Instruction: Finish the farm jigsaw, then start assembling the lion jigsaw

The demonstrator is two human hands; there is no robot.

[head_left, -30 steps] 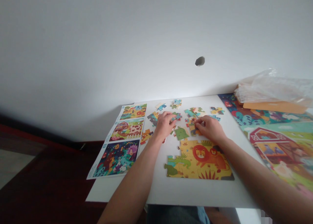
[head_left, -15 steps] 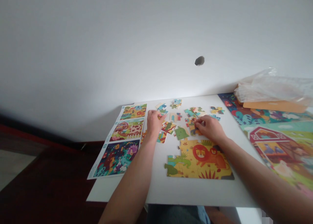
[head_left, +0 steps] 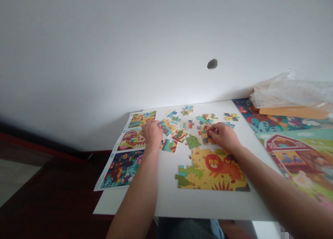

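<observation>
My left hand (head_left: 153, 133) is over the right edge of a printed picture sheet (head_left: 121, 155), beside the loose pieces. Its fingers are bent and somewhat apart, with nothing visible in them; the fingertips are partly hidden. My right hand (head_left: 223, 136) pinches a colourful puzzle piece (head_left: 205, 132) between thumb and fingers, just above the joined puzzle section (head_left: 212, 171) showing two lions and a crocodile. A green puzzle piece (head_left: 193, 141) lies left of that hand. Nearer my left hand are a striped piece (head_left: 179, 136) and a piece with a grey animal (head_left: 166, 126).
More loose pieces (head_left: 187, 110) lie toward the wall on the white table (head_left: 182, 204). On the right are a farm picture (head_left: 299, 155) and a dark picture (head_left: 275, 122), with an orange board (head_left: 291, 113) and clear plastic bag (head_left: 288, 93) behind.
My left hand has moved left from the loose pieces to the sheet's edge, uncovering the grey-animal piece. My right hand stays almost still at its piece.
</observation>
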